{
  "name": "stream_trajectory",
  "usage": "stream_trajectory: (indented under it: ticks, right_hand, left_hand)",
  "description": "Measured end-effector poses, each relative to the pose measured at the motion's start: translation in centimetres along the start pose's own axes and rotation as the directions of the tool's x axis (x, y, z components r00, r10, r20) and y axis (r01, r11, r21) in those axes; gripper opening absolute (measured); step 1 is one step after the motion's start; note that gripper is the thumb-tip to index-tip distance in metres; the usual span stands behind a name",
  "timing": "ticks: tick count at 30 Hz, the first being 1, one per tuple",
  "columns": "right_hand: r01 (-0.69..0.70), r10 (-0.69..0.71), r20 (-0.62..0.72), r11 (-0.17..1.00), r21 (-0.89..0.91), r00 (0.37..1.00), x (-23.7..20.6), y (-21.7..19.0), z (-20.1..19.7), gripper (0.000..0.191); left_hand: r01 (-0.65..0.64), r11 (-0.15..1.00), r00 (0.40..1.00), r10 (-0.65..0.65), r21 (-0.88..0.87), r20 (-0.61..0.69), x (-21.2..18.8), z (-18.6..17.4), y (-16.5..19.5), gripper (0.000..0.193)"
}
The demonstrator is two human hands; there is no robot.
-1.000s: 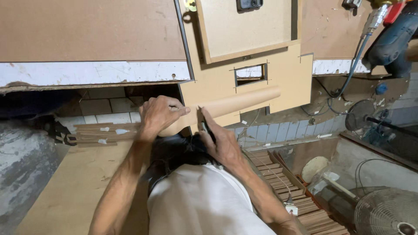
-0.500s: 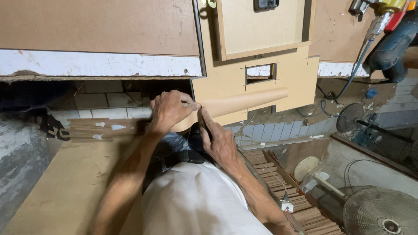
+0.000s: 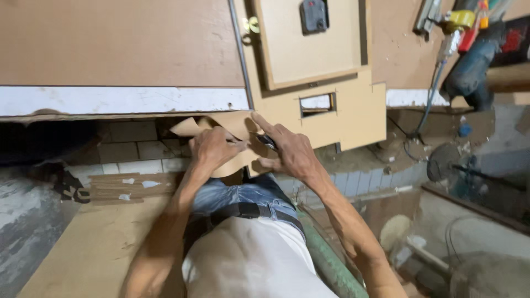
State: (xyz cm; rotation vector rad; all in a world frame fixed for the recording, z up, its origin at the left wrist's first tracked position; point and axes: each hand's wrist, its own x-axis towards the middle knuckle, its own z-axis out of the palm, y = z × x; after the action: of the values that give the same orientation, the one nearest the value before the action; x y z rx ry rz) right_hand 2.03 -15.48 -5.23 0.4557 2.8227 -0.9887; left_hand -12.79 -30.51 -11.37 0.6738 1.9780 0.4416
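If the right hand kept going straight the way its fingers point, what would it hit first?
The right hand points up and left across the brown paper sheet it touches. Beyond that, probably the white-edged board, though depth is unclear.

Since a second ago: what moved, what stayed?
The brown paper sheet, earlier a long roll reaching right past the hands, is now crumpled short between them. Left hand and right hand sit closer together. Both keep hold of it; the cut board behind is unchanged.
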Motion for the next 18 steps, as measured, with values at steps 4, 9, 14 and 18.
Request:
stream_trajectory:
  ticks: [4, 9, 14, 18]
  right_hand:
    - [0.173, -0.169, 0.068, 0.982, -0.072, 0.983, 9.4, -4.5, -0.3, 0.099]
    - [0.142, -0.064, 0.175, 0.863, -0.484, 0.983, 13.7, -7.6, 1.0, 0.030]
    - [0.283, -0.303, -0.011, 0.903, -0.323, 0.953, 13.1, -11.4, -3.0, 0.030]
    - [0.486, -0.391, -0.305, 0.795, 0.364, 0.869, 16.8, -20.4, -10.5, 0.027]
  left_hand:
    - [-0.229, 0.962, 0.961, 0.248, 0.149, -0.124, 0.3, -3.1, -0.6, 0.029]
    - [-0.278, 0.959, 0.935, 0.283, 0.056, -0.215, -1.1, -6.9, -2.8, 0.030]
    - [-0.294, 0.947, 0.931, 0.254, -0.127, -0.264, -5.5, -7.5, -6.5, 0.041]
    - [-0.303, 0.823, 0.943, 0.186, -0.480, -0.276, -9.3, -7.3, -9.1, 0.047]
